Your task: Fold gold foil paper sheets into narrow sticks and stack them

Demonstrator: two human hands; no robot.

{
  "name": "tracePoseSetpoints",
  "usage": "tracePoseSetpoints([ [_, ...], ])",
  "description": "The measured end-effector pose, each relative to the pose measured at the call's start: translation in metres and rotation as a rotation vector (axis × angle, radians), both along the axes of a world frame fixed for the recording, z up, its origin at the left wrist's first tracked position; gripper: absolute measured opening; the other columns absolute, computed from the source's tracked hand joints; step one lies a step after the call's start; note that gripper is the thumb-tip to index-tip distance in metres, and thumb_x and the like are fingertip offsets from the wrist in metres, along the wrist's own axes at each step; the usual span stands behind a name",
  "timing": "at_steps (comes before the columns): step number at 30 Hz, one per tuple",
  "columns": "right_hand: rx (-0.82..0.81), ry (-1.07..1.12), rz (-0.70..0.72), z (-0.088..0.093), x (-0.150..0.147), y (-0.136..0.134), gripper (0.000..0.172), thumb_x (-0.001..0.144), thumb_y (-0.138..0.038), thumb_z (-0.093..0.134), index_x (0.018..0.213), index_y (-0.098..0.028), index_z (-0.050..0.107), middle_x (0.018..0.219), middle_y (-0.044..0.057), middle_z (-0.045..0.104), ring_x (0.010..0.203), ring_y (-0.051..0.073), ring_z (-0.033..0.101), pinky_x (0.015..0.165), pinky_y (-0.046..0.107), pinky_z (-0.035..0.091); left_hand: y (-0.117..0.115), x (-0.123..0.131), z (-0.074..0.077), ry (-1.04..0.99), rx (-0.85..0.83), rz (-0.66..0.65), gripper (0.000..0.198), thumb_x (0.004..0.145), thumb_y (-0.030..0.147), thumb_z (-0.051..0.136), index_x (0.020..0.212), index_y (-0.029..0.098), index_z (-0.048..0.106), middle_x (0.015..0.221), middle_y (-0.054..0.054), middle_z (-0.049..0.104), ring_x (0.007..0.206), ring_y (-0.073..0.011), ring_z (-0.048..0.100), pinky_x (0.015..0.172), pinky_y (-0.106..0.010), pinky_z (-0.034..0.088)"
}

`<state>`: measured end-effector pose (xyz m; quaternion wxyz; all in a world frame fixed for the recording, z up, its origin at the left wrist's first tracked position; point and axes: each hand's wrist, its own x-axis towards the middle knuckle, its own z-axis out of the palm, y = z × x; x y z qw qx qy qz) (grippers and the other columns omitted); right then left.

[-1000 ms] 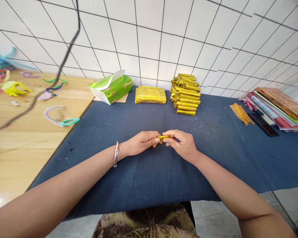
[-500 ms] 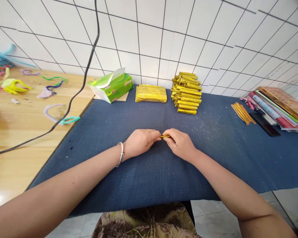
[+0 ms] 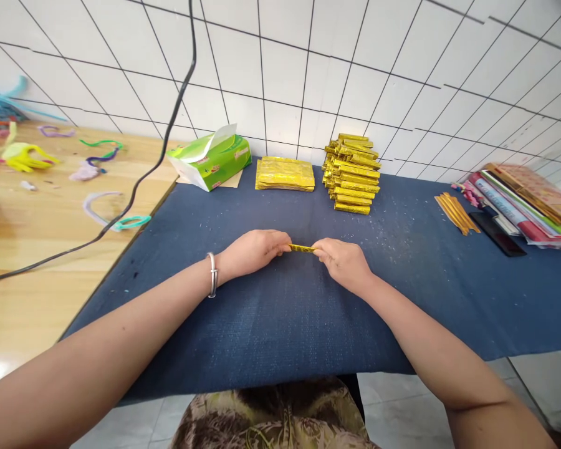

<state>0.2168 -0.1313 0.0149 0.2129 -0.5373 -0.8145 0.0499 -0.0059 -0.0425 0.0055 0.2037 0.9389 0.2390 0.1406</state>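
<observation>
Between my two hands is a narrow folded strip of gold paper (image 3: pixel 302 249), held level just over the dark blue cloth (image 3: pixel 280 324). My left hand (image 3: pixel 257 251) pinches its left end, fingers closed; a silver bangle (image 3: pixel 212 275) is on that wrist. Closed on the right end are the fingertips of my right hand (image 3: pixel 343 260). Beyond my hands lies a flat stack of gold paper sheets (image 3: pixel 285 174). To its right rises a pile of folded gold paper strips (image 3: pixel 353 178).
A green tissue pack (image 3: pixel 215 159) stands at the back left. A black cable (image 3: pixel 163 146) hangs across the left side. Coloured fuzzy craft pieces (image 3: pixel 28 156) lie on the wooden table (image 3: pixel 42 224). At right are flat gold strips (image 3: pixel 455 212), a black phone-like slab (image 3: pixel 498 234) and stacked books (image 3: pixel 528 202).
My hands have moved apart, the left one shifting left and slightly up, so more of the gold strip shows between them. Both still grip it.
</observation>
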Motion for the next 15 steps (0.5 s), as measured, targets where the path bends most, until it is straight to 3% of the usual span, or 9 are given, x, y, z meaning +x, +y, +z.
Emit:
tracePoseSetpoints([
  [5, -0.010, -0.001, -0.019, -0.005, 0.005, 0.006, 0.019, 0.093, -0.026, 0.041, 0.095, -0.020, 0.058, 0.082, 0.001, 0.064, 0.074, 0.013, 0.057, 0.068, 0.023, 0.040, 0.006, -0.003, -0.003, -0.061, -0.015, -0.026, 0.024, 0.091, 0.021, 0.038, 0.100, 0.017, 0.060, 0.090, -0.002, 0.065, 0.083, -0.0121, 0.059, 0.077, -0.022, 0.044],
  [15, 0.152, -0.158, 0.041, -0.008, -0.001, 0.007, 0.024, 0.093, -0.028, 0.042, 0.098, -0.017, 0.062, 0.087, 0.008, 0.066, 0.087, 0.020, 0.052, 0.078, 0.034, 0.038, -0.014, 0.009, 0.001, 0.002, 0.318, 0.023, 0.027, 0.087, 0.011, 0.039, 0.104, 0.016, 0.060, 0.090, -0.006, 0.065, 0.087, -0.0172, 0.061, 0.079, -0.029, 0.048],
])
